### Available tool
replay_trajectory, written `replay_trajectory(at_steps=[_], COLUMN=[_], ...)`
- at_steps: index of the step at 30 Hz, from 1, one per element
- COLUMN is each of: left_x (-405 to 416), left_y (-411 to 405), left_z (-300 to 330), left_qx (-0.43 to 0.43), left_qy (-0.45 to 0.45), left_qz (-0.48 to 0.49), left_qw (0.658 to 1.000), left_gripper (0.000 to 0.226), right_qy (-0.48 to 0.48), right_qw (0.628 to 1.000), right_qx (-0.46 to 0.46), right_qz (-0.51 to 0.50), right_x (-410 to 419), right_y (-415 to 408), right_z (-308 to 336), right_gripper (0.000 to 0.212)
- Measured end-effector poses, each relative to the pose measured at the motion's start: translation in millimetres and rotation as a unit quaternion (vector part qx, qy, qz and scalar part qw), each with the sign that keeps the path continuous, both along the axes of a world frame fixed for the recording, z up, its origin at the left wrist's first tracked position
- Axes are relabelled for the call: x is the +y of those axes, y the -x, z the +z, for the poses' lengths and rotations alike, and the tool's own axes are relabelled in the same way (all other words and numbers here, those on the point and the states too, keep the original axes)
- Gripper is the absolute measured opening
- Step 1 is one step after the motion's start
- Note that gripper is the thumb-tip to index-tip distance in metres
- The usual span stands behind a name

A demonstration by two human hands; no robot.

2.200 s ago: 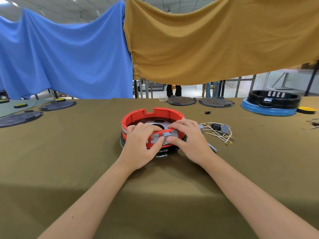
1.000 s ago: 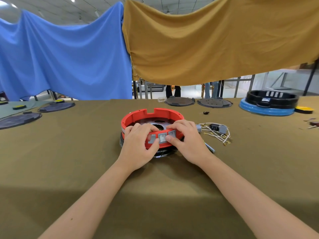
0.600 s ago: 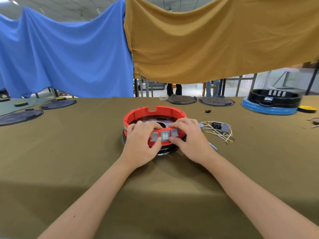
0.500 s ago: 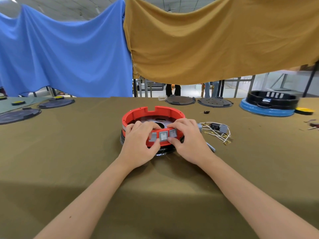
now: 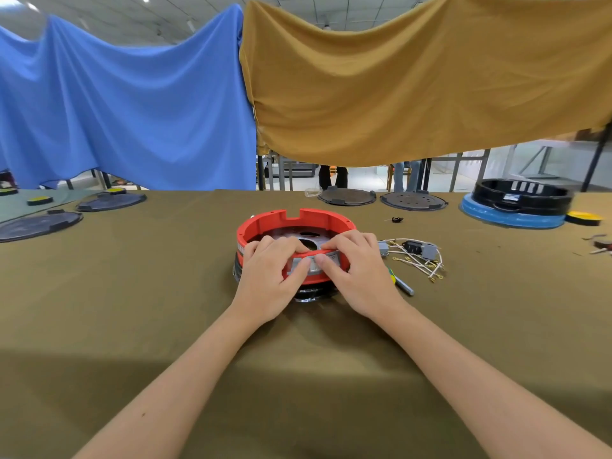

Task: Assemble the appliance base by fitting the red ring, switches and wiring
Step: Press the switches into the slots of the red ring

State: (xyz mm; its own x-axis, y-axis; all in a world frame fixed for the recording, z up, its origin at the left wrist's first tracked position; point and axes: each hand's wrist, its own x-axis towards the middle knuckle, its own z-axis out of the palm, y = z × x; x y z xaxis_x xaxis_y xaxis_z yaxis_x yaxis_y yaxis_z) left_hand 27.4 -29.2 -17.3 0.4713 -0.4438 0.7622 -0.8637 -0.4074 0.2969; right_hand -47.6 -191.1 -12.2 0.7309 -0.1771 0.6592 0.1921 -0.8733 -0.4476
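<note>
Between the left hand (image 5: 265, 286) and the right hand (image 5: 361, 276), the red ring (image 5: 294, 220) already sits on the black base (image 5: 311, 293), and both hands curl over its near wall, thumbs pressing the grey switches (image 5: 313, 265) in. The wiring (image 5: 417, 256) lies unfitted just beyond the right hand, beside a screwdriver (image 5: 402, 284); I judge it remains to do, and nothing blocks it.

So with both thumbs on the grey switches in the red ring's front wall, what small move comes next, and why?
Probably a firm inward thumb push to seat the switches. Both hands, left and right, grip the red ring with fingers over its rim, bracing it, and the wiring lies unused beside it, so wiring likely follows.
</note>
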Motion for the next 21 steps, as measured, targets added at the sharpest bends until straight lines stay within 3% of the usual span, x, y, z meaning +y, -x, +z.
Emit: replay_trajectory(at_steps=[6,12,16,18,21], left_x=[-2.2,1.2,3.7,2.4,-1.4], left_y=[-0.7,3.0,0.4,-1.3,-2.8], left_z=[0.2,0.3,-0.7,-0.9,-0.3], left_qx=[0.019,-0.003,0.001,-0.001,-0.013], left_qy=[0.001,0.000,0.007,0.005,0.008], left_qz=[0.010,0.013,0.057,0.072,0.094], left_qw=[1.000,1.000,0.998,0.997,0.995], left_gripper=[0.004,0.027,0.026,0.023,0.023], right_qy=[0.018,0.004,-0.075,-0.116,-0.142], right_qw=[0.999,1.000,0.996,0.992,0.979], right_qx=[-0.012,-0.021,-0.043,-0.049,0.048], right_qz=[-0.044,-0.012,0.020,-0.016,-0.140], right_x=[6.0,2.2,-6.0,-25.5,-70.6], right_y=[-8.1,-1.2,2.6,-1.4,-13.6], right_z=[3.3,-3.9,3.1,12.9,24.8], right_gripper=[0.013,0.022,0.028,0.024,0.030])
